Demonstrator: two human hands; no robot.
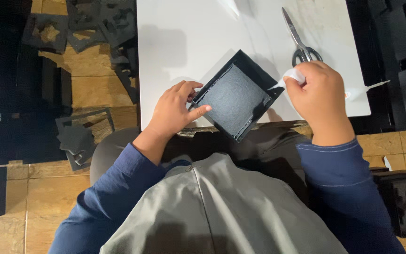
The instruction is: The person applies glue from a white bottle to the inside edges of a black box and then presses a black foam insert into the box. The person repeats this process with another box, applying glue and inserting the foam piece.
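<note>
Holding the shallow black box [236, 96] at the near edge of the white table [184, 42], your left hand [175, 110] grips its near-left wall, with the thumb laid inside on the lining and the fingers curled over the rim. The box is square, turned corner-on to you, with low black walls and a grey, felt-like panel covering its floor. Its near corner overhangs the table's near edge, above your lap.

Your right hand [318, 94] is closed around a small white glue bottle [290, 77]. The bottle's pointed nozzle rests at the box's right corner. Most of the bottle is hidden in your fist.

Beyond the right hand, a pair of scissors [299, 40] with grey handles lies on the table toward the far right, blades closed and pointing away from you. A second white nozzle-tipped tube [365, 89] lies at the table's right edge, partly hidden behind your right hand.

The table stands on a floor of tan tiles [48, 188]. To the left, dark foam offcuts [78, 138] lie scattered on the tiles, with more black cut pieces [104, 26] near the far-left corner of the table. A black box-like shape [402, 197] sits on the floor at the right; its details are too dark to make out.
</note>
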